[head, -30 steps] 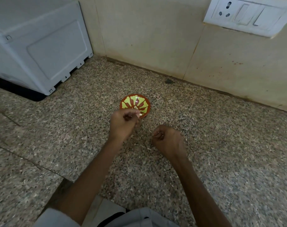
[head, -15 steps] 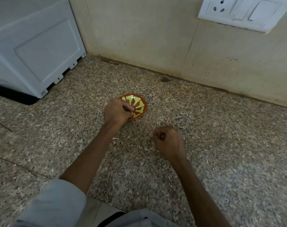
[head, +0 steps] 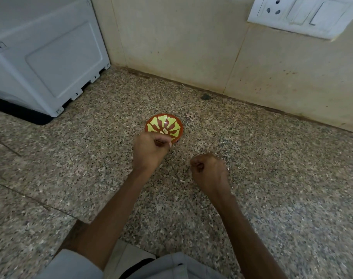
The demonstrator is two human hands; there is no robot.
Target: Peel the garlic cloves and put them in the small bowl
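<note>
— What are we seeing nearest to us?
— We're seeing a grey sleeve (head: 70,264) at the bottom edge, with both bare forearms reaching forward over the speckled stone surface (head: 292,198).
— How are the hands lying?
— The right hand (head: 209,172) is curling into a fist, knuckles up. Its fingers are hiding the palm, so we can't tell if it's holding anything. The left hand (head: 149,152) is sitting a little farther on, fingers curling tightly against the thumb. A pale speck (head: 170,145) is showing at the fingertips, and we can't tell whether that's garlic or a nail.
— And the small bowl?
— The small bowl (head: 161,122) is standing upright on the stone just beyond the left hand, whose knuckles are overlapping its near rim in our view. It's showing a reddish-brown rim, yellow-green petals are fanning from its centre, and the glaze is catching a white glint.
— Farther back?
— A white plastic appliance (head: 46,63) is standing at the far left, beige wall tiles (head: 181,47) are rising behind, and a white socket-and-switch plate (head: 304,15) is hanging at the upper right.
</note>
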